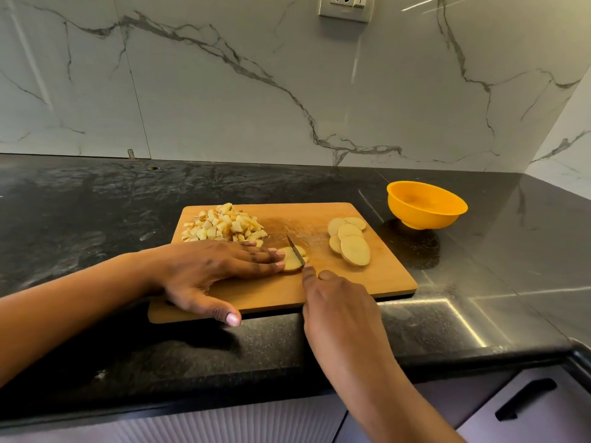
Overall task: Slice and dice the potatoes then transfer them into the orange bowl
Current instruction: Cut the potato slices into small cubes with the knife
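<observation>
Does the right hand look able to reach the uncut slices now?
Probably yes: the slices lie on bare board just right of the right hand, nothing between, though it grips the knife.

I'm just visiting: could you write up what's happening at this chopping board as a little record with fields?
Being cut: potato slice, flat on the cutting board
Steadying: left hand, straight fingers pressing on the slice
Cutting: right hand grips the knife, blade across the slice
Already diced: diced pile at the board's far left
Waiting: round slices, overlapping, on the board's right
Destination: orange bowl on the countertop, right of the board, no potato seen inside
</observation>
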`<state>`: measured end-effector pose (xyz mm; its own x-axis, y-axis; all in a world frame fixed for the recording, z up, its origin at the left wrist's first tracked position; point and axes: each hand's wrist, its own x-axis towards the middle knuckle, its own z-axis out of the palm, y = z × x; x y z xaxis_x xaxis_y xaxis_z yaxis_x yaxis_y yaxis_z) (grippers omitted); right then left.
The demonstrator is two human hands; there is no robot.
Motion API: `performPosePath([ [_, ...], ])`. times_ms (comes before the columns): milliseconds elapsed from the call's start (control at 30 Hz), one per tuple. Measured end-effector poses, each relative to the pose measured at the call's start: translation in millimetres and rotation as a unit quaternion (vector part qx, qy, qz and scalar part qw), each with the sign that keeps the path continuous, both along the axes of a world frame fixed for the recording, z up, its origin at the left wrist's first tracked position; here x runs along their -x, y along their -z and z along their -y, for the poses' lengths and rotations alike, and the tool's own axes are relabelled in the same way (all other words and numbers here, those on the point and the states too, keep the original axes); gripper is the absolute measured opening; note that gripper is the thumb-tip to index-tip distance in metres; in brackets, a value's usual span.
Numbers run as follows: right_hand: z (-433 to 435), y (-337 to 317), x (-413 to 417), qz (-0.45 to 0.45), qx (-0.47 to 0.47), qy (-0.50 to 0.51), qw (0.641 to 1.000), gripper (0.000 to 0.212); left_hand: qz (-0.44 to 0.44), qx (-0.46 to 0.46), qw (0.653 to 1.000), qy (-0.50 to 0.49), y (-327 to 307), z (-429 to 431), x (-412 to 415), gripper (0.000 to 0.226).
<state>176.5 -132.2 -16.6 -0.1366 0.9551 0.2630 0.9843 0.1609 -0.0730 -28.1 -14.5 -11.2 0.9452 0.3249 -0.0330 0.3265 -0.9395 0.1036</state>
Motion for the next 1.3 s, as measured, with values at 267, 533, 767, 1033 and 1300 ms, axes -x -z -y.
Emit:
performPosePath([
  [267,19.7,3.4,-17.5,-0.065,-0.039,-0.043,0.996,0.053,-0.003,-0.02,1.0,-0.008,0.3,3.2,0.2,0.085],
  [533,18.3,-12.5,-19.6,-0.121,-0.077,-0.036,0.989,0.049,0.005,-0.008,1.0,-0.004,1.1,4.8,0.1,0.081],
  [767,27.3,-14.0,-15.6,-0.095,-0.072,-0.04,0.992,0.049,0.0,-0.04,0.999,-0.002,0.4,3.9,-1.1,0.077],
  [1033,26.3,-6.8,-9.5,-0.088,-0.067,-0.039,0.993,0.049,-0.004,-0.06,0.998,0.001,1.3,3.7,-0.4,0.074],
  [1300,0.5,-2.8,15.3,-0.016,-0.001,-0.019,1.0,0.04,-0.024,-0.07,0.997,0.001,1.2,3.5,0.9,0.08],
])
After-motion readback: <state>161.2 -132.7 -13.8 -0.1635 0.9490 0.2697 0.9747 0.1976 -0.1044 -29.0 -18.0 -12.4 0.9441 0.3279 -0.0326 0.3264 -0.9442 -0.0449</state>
